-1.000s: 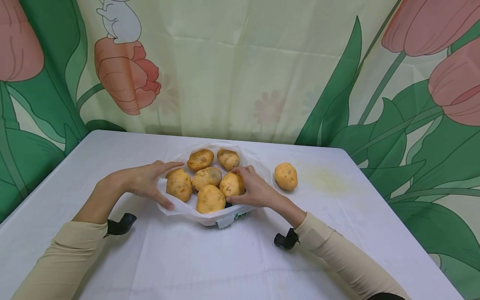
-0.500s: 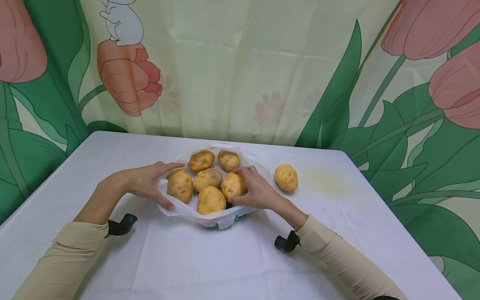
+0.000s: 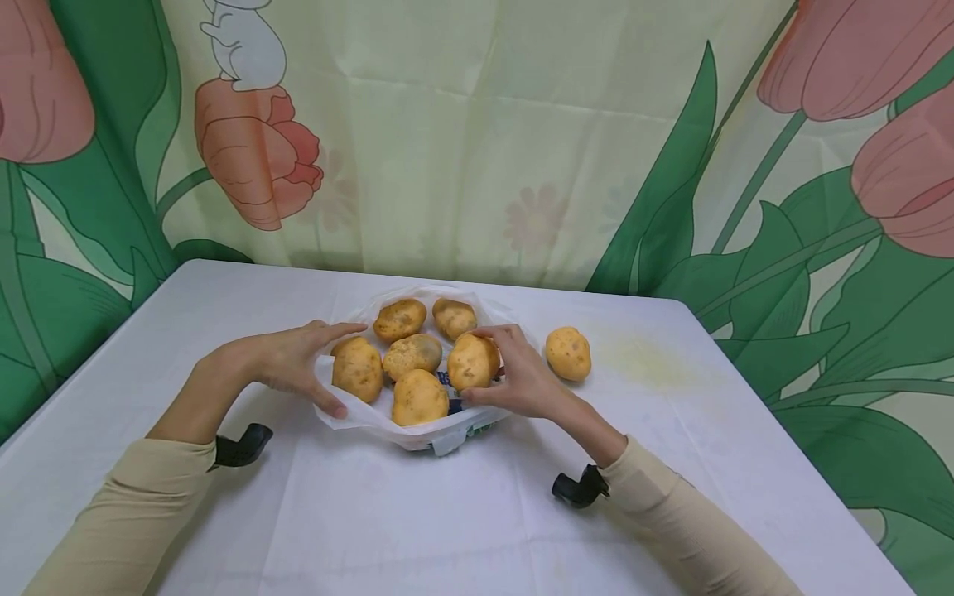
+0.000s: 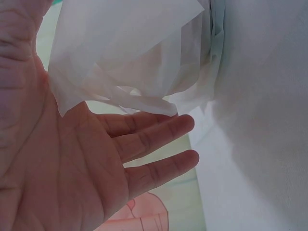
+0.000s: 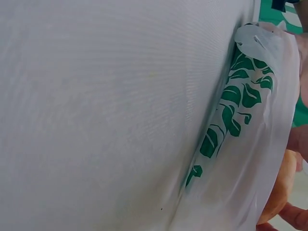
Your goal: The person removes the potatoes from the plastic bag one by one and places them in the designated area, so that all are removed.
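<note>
A white plastic bag [image 3: 358, 414], its mouth spread wide, holds several yellow-brown potatoes. My right hand [image 3: 522, 377] grips one potato [image 3: 471, 362] at the bag's right side, thumb at the near side and fingers round the far side. In the right wrist view, that potato [image 5: 280, 192] shows partly behind the bag's wall, with fingertips against it. On the bag's left edge rests my left hand [image 3: 294, 362], thumb and index finger spread beside the leftmost potato [image 3: 358, 370]. The left wrist view shows its fingers [image 4: 159, 171] nearly straight beneath the bag's thin edge [image 4: 120, 53].
One loose potato [image 3: 568, 353] lies on the white-covered table [image 3: 417, 521], right of the bag. Green leaf print [image 5: 231, 103] marks the bag's near side. A curtain [image 3: 477, 149] with tulips hangs behind the table's far edge.
My right hand has shifted slightly right with its potato, which has turned more upright. Dark print inside the bag now shows beside it. My left hand has stayed put.
</note>
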`<state>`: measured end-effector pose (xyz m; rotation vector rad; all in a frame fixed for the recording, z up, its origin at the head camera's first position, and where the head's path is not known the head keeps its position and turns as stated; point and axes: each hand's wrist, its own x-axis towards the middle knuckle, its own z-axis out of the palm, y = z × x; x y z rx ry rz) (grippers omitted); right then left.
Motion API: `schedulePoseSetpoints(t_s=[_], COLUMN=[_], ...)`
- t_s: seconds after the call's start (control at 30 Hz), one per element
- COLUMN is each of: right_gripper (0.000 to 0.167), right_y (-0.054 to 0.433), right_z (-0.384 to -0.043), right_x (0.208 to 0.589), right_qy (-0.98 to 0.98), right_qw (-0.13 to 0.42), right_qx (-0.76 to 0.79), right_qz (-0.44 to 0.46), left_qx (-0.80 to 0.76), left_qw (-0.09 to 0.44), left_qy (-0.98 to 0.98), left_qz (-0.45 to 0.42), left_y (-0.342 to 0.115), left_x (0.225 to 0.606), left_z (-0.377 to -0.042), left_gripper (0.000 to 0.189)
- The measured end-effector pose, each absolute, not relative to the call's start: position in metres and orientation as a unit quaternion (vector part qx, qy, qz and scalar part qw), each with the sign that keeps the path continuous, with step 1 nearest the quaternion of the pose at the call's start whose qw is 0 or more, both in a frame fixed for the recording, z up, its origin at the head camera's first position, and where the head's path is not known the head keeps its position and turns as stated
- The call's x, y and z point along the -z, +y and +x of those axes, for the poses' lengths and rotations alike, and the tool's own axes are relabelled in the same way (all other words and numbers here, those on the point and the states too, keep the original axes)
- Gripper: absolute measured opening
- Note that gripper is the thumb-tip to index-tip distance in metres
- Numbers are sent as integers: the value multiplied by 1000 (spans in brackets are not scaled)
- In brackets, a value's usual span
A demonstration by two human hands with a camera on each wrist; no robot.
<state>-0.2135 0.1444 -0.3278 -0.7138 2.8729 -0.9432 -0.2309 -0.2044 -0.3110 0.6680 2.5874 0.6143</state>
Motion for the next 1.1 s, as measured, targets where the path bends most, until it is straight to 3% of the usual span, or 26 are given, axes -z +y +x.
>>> schedulePoseSetpoints(t_s=[1.1], right_gripper=[84], right_y=[176], right_z=[-193], right_x=[313], right_qy=[902], right_qw=[-52], right_qx=[363], right_qz=[-230], left_qx=[-214], left_qw=[204], left_qy=[927], left_qz=[233], left_y=[-204], left_x=[310], left_z=[-231], left_gripper=[123])
